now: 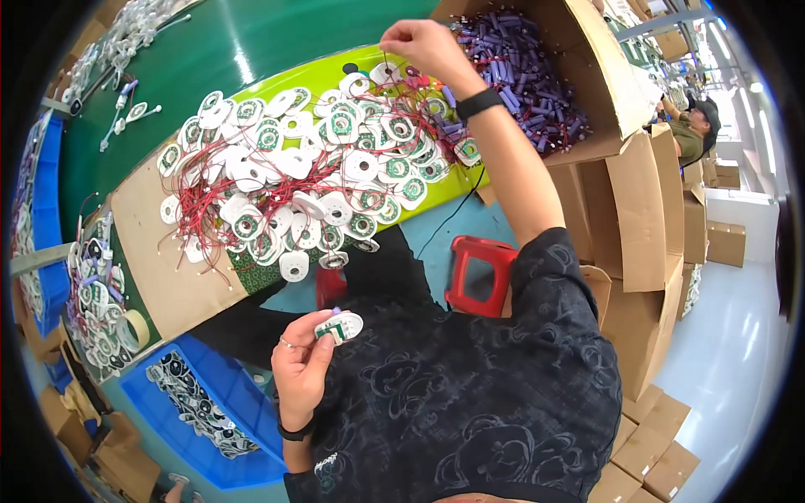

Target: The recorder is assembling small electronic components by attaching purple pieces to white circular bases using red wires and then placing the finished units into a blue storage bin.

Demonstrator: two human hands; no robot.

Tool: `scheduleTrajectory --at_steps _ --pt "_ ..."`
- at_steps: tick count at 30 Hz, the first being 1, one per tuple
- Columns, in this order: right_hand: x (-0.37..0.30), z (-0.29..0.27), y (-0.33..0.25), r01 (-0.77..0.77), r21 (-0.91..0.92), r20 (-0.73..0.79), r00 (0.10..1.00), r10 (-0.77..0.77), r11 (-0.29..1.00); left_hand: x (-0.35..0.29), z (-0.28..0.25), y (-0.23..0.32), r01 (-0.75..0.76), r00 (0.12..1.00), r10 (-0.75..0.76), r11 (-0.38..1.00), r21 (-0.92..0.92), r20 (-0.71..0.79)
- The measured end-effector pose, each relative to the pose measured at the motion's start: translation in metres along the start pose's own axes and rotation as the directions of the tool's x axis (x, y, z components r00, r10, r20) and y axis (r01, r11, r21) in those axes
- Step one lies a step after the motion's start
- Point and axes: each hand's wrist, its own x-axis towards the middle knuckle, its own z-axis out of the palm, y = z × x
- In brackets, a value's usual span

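Observation:
My left hand [302, 369] is closed on a white oval plastic part with a green circuit board [340, 328], held low in front of my shirt. A small purple bit shows above its fingers. Stretched out to the far side, my right hand [429, 52] pinches a thin dark strand that hangs from its fingertips; I cannot tell what it joins. Below and left of that hand lies a wide heap of white round parts [362, 166] with green boards and red wires [197, 197]. The heap covers much of a yellow-green sheet [449, 189] and a tan board [151, 235].
A cardboard box [599, 75] of purple cylinders [520, 71] with wires stands beside my right arm. At the lower left are a blue bin [251, 474] of parts and a tape roll [132, 330]. A red stool [482, 275] stands beyond my body; another person [694, 134] is at far right.

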Motion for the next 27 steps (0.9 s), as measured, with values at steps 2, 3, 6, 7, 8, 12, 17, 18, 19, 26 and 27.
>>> scheduleTrajectory --at_steps 2,3,6,7,8,12,17,18,19,26,27 --pt "-0.008 -0.028 -0.026 0.118 -0.016 -0.092 0.989 -0.119 0.993 0.003 0.002 0.002 0.008 0.999 -0.007 1.0 -0.01 0.04" --pt "-0.01 -0.04 -0.038 0.181 -0.04 -0.136 0.973 -0.185 0.983 0.005 0.002 0.001 0.0 0.998 0.001 1.0 -0.013 0.062" --pt "-0.014 -0.072 -0.08 0.144 0.155 -0.229 0.968 -0.106 0.977 0.003 0.002 0.003 -0.001 0.994 0.001 1.0 0.0 0.11" --pt "-0.02 -0.087 -0.101 0.078 0.248 -0.214 0.977 -0.024 0.966 0.002 0.002 0.006 0.009 0.99 -0.01 1.0 0.014 0.139" --pt "-0.021 -0.093 -0.103 0.141 0.269 -0.28 0.958 -0.063 0.953 0.001 0.003 0.01 0.034 0.988 -0.035 0.999 0.012 0.151" --pt "-0.026 -0.131 -0.116 0.338 0.419 -0.464 0.877 -0.122 0.843 0.005 0.006 0.012 -0.039 0.982 0.04 0.999 -0.007 0.184" --pt "-0.019 -0.138 -0.108 0.607 0.459 -0.715 0.685 -0.136 0.649 0.009 0.006 0.017 -0.245 0.943 0.213 0.964 0.103 0.257" --pt "-0.016 -0.137 -0.114 0.646 0.492 -0.645 0.721 -0.254 0.583 0.009 0.005 0.018 -0.248 0.942 0.215 0.963 0.106 0.256" --pt "-0.016 -0.138 -0.119 0.648 0.491 -0.648 0.718 -0.254 0.582 0.01 0.006 0.022 -0.222 0.951 0.196 0.971 0.088 0.238" --pt "-0.074 -0.13 -0.205 0.023 0.587 -0.006 1.0 -0.024 0.81 0.04 0.008 0.049 -0.279 0.96 0.28 0.96 -0.035 0.009" --pt "-0.08 -0.111 -0.19 0.153 0.592 0.024 0.978 -0.207 0.791 0.041 0.006 0.055 -0.279 0.96 0.277 0.957 -0.074 -0.043"
